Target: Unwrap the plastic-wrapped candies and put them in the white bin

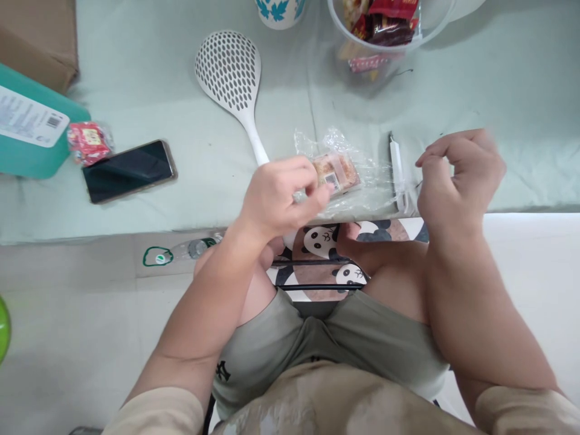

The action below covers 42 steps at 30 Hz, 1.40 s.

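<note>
My left hand [287, 196] is closed in a loose pinch over the near edge of the cloth, just left of a wrapped snack with a barcode label [338, 173]. Clear crinkled plastic [371, 175] spreads around the snack. To the right, my right hand [460, 175] is raised with thumb and forefinger pinched together; what they hold, if anything, is too small to name. A slim white tool [397, 172] lies between the snack and my right hand. Behind my left hand lies a white slotted skimmer [231, 72], its handle reaching toward my wrist.
On the pale green cloth [158, 90] are a black phone [130, 171], a red wrapped packet [89, 142], a teal container [27, 133], a cardboard box [38, 36], a patterned cup [280, 12] and a clear tub of snacks [385, 45]. A plastic bottle [194, 248] is below the edge.
</note>
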Tool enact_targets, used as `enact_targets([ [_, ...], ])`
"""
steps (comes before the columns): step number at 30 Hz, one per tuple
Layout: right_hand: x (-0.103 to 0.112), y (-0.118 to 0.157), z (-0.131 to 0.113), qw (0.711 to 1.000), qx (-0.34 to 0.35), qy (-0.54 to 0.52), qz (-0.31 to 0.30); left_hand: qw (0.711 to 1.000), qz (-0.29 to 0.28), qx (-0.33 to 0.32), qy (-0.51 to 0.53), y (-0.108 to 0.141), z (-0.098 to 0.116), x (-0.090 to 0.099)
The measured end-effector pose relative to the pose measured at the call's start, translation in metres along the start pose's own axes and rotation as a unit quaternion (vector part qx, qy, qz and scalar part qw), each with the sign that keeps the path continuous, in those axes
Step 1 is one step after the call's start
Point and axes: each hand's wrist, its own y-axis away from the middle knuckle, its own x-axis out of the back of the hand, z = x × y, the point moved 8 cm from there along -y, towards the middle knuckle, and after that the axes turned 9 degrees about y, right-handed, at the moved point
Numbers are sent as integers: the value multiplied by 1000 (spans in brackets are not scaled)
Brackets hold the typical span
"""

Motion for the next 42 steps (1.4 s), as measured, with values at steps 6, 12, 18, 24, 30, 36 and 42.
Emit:
enact_targets([
  [6, 1, -4, -45, 991, 130, 4, -4, 993, 55, 15, -100, -12, -6, -12],
  [12, -39, -1, -99, 954, 208, 87, -196, 968, 41, 132, -207, -7, -22, -22],
  [18, -69, 9, -91, 952, 186, 108, -219, 952, 42, 212, -217, 1, -34, -18],
  [24, -65, 1, -65, 968, 133, 83, -197, 955, 62, 228, -181, -2, -39, -16],
  [30, -60, -8, -36, 981, 77, 109, -139, 952, 95, 217, -195, -1, -43, -14],
  [36, -59, -8, -23, 984, 51, 121, -124, 948, 101, 220, -206, 1, -45, -12],
  [42, -49, 2, -66, 979, 115, 47, -163, 956, 111, 170, -210, -3, -30, -3],
])
